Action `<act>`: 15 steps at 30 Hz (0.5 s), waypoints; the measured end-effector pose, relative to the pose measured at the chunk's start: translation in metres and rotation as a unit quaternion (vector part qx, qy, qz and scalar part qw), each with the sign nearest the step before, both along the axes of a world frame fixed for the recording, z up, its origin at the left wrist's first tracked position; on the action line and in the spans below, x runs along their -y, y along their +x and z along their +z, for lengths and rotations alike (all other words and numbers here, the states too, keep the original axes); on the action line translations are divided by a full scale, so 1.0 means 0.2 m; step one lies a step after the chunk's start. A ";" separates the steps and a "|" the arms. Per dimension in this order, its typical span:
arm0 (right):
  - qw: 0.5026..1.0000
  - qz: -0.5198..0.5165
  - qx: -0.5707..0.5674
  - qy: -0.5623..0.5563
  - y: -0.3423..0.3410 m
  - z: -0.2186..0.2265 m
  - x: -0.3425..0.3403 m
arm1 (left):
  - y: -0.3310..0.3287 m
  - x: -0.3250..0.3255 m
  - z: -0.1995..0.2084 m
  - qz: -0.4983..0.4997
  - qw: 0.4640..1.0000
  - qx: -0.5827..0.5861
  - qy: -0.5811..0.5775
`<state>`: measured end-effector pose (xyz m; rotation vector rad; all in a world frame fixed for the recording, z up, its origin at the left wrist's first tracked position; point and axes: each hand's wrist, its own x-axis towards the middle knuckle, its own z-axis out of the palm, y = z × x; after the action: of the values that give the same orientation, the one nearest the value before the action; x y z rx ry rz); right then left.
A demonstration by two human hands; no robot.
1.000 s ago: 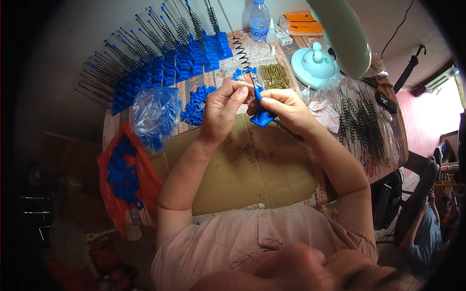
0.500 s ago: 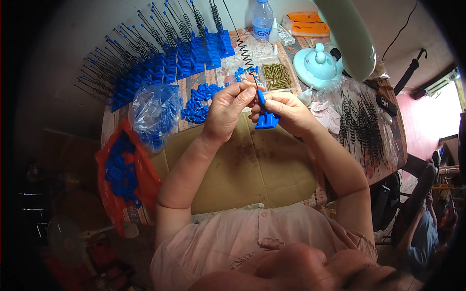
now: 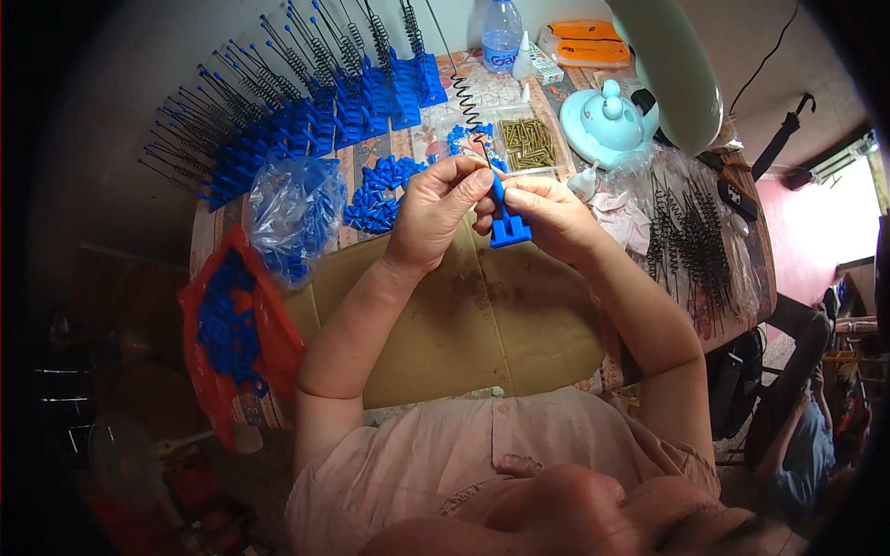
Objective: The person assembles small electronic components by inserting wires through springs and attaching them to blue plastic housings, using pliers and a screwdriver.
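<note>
Clock directions are centred on the 2 hands, with 12 at the far edge of the bench (image 3: 552,95). The right hand (image 3: 549,209) grips a blue plastic holder (image 3: 510,231) between thumb and fingers, its forked, flat-edged base pointing to 6 o'clock. The left hand (image 3: 439,209) pinches the lower end of a black coiled wire (image 3: 466,104) with thumb and forefinger; the wire rises toward 11 o'clock. The fingers hide just how wire and holder meet. Both hands are above the near part of the bench, where a brown cardboard sheet (image 3: 445,324) lies at 6 o'clock.

At 10 o'clock stand rows of blue holders with black wires (image 3: 320,116), many tipped with blue knobs. At 9 o'clock lies a pile of small blue parts (image 3: 378,199), and just beyond it a clear plastic bag (image 3: 289,206) with blue pieces inside. An open red bag (image 3: 284,310) of blue pieces is at 8 o'clock. Near 1 o'clock, brass-coloured pegs (image 3: 528,144) fill a clear tray. A water bottle (image 3: 501,42) stands at 12, a pale teal lamp base (image 3: 603,128) at 2, a crumpled cloth (image 3: 621,221) at 3, and loose coiled wires (image 3: 691,246) between 3 and 4.
</note>
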<state>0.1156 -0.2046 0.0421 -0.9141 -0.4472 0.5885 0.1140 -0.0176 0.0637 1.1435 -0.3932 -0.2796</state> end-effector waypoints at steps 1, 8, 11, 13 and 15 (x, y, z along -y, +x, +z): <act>1.000 -0.005 0.002 -0.010 -0.01 0.01 0.00 | 0.00 0.00 0.00 0.012 1.000 -0.001 0.004; 0.997 -0.015 0.044 -0.057 0.00 0.04 0.00 | 0.01 -0.02 0.00 0.009 1.000 -0.011 0.015; 0.993 -0.053 0.045 -0.094 0.00 0.05 0.00 | 0.01 -0.01 0.00 0.048 0.998 0.014 0.033; 0.993 -0.065 0.037 -0.093 0.01 0.05 0.00 | 0.01 -0.02 0.01 0.028 1.000 0.010 0.009; 0.992 -0.076 0.028 -0.094 0.00 0.05 0.00 | 0.02 -0.01 -0.01 0.047 0.998 0.026 0.021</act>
<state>0.1164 -0.2044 0.0522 -1.1356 -0.3726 0.4723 0.1181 -0.0148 0.0622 1.2092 -0.3802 -0.1768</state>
